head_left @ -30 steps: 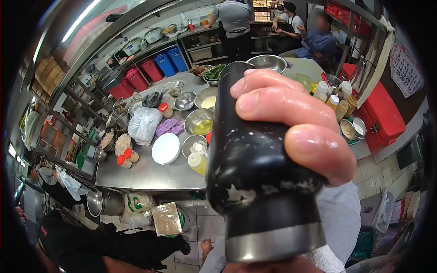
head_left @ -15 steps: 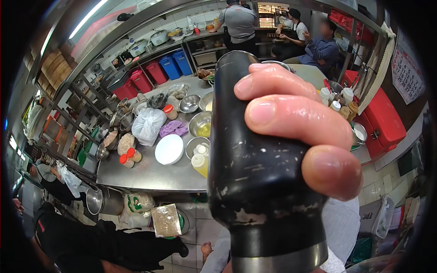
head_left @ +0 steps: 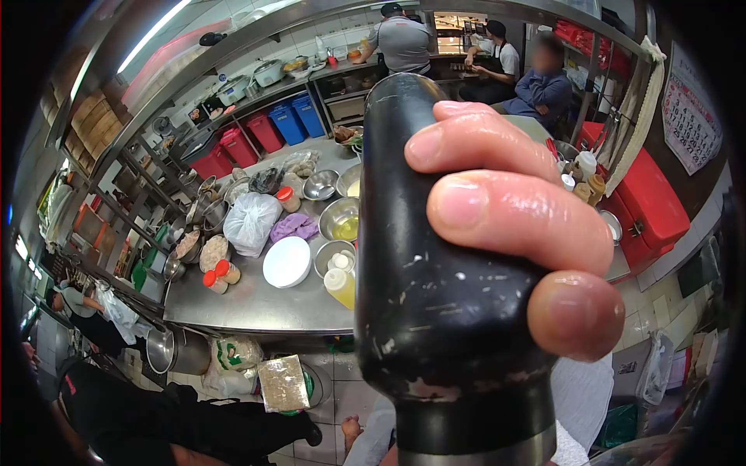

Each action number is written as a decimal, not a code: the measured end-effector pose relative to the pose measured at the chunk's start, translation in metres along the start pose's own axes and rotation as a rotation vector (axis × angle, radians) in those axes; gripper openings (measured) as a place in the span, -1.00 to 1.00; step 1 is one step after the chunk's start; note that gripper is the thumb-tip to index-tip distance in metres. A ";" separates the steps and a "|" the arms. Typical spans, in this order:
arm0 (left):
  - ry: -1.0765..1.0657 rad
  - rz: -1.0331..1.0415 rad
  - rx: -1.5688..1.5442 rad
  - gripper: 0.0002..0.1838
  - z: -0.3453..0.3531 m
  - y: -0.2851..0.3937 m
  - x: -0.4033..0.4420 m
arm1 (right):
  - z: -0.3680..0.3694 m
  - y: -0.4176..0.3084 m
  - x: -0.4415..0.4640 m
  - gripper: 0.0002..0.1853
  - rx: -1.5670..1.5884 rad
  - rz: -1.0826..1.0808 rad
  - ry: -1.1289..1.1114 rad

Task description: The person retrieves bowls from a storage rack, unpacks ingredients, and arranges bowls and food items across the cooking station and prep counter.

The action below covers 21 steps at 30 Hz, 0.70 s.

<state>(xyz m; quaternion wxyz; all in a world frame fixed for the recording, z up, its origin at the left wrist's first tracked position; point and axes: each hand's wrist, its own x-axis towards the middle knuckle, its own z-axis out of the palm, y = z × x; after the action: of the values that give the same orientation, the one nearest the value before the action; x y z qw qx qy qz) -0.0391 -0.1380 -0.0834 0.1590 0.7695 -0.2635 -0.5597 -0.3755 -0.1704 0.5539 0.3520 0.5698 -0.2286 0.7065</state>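
Note:
A black bottle with scuffed, chipped paint and a bare metal band at its near end fills the middle of the view. It is held close to the camera and slants away from me. From the right, the wet-looking fingers of my right hand wrap closed over its upper side. The thumb and palm are hidden behind the bottle. I cannot make out my left hand. Low in the view, a small patch of bare skin shows beside grey cloth; whether it is a hand or a foot, I cannot tell.
Beyond the bottle, a steel table carries a white bowl, metal bowls, red-lidded jars and a squeeze bottle. A person in black is at lower left. Several people are farther back. A red cooler stands right.
The view has shifted slightly. My grip on the bottle stays the same, with fingers a little lower in view. At the back, the person in blue has lowered a raised hand.

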 end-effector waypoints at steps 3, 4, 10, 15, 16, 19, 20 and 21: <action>-0.001 -0.002 -0.002 -0.62 0.002 0.000 0.001 | 0.000 -0.002 0.001 -0.46 0.013 -0.014 -0.016; -0.002 -0.003 -0.003 -0.62 0.002 -0.001 0.002 | 0.000 -0.003 0.001 -0.46 0.018 -0.015 -0.021; -0.002 -0.009 -0.009 -0.61 0.005 -0.002 0.004 | -0.001 -0.004 0.001 -0.46 0.046 -0.027 -0.041; -0.003 -0.014 -0.016 -0.60 0.006 -0.003 0.004 | 0.000 -0.005 0.002 -0.47 0.065 -0.036 -0.049; -0.003 -0.014 -0.017 -0.60 0.007 -0.003 0.005 | 0.000 -0.005 0.002 -0.47 0.069 -0.037 -0.048; -0.002 -0.020 -0.024 -0.60 0.008 -0.006 0.003 | 0.001 -0.006 0.003 -0.47 0.079 -0.041 -0.051; -0.004 -0.022 -0.022 -0.60 0.008 -0.006 0.003 | 0.000 -0.006 0.002 -0.47 0.084 -0.041 -0.052; -0.005 -0.022 -0.023 -0.59 0.008 -0.006 0.004 | 0.001 -0.005 0.002 -0.47 0.086 -0.043 -0.053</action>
<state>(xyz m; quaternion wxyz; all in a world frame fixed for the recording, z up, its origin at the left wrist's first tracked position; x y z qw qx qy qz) -0.0441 -0.1345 -0.0921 0.1612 0.7690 -0.2489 -0.5663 -0.3711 -0.1669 0.5560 0.3362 0.6076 -0.1949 0.6926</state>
